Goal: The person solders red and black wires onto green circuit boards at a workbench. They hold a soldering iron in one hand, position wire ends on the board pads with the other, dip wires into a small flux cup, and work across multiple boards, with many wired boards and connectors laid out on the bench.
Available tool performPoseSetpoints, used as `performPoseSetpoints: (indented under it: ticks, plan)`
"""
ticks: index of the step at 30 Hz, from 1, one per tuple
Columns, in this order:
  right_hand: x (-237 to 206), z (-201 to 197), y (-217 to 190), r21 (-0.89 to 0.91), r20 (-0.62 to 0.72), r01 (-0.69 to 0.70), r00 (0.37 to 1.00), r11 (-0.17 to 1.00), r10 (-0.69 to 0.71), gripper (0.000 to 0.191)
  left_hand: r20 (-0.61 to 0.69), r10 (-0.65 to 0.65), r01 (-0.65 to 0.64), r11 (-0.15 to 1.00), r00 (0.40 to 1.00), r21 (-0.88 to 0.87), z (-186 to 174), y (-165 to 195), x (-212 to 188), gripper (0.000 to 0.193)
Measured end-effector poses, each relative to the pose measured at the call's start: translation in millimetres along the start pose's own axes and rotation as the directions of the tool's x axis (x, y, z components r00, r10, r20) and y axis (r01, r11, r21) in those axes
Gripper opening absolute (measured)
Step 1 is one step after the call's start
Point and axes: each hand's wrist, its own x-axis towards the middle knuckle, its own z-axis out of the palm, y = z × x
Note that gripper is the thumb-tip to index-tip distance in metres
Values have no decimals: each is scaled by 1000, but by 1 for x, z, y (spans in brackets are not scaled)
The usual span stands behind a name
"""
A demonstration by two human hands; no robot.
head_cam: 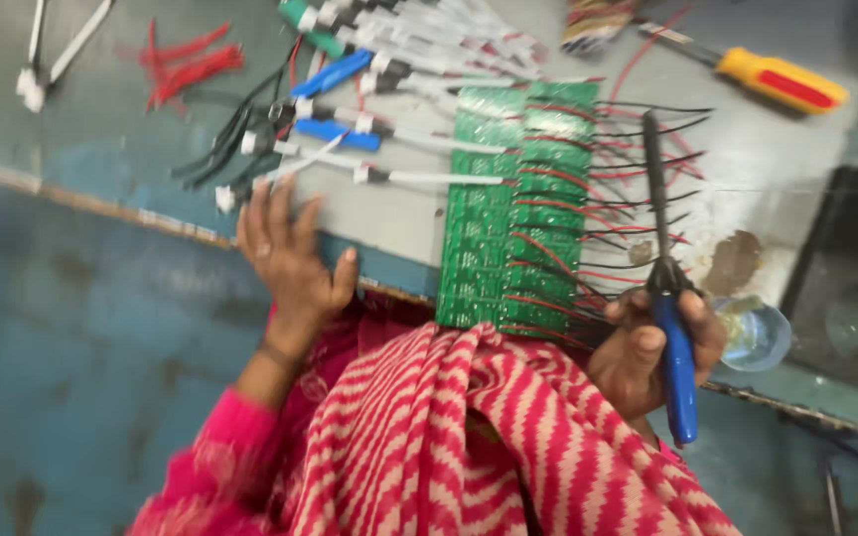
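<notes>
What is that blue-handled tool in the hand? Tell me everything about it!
The cutters have long, thin dark blades and blue handles that look plastic-coated. The right hand grips the handles at the table edge. The blades, closed or nearly so, point away across red and black wires beside the green boards.

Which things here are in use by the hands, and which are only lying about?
In use: green circuit boards; blue-handled cutters in right hand; white connector wires by left hand.
Lying about: yellow screwdriver; red wire scraps; clear cup.
</notes>
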Motion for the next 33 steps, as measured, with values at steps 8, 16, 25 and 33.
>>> performPoseSetpoints:
  ticks: [8,16,25,33]
  plan:
    - [19,-28,-2,15,46,-36,998,999,35,46,-4,14,-14,999,1000,47,17,-11,-10,59]
    - [35,-17,-12,-282,84,39,996,959,-16,48,27,-7,7,1000,1000,14,20,0,-6,57]
    - [46,-7,-47,-653,104,193,981,733,-166,49,75,-40,52,987,996,-154,26,24,-10,52]
    - [30,-13,-62,-687,170,263,964,677,-203,39,35,-19,27,962,999,-271,31,25,-13,48]
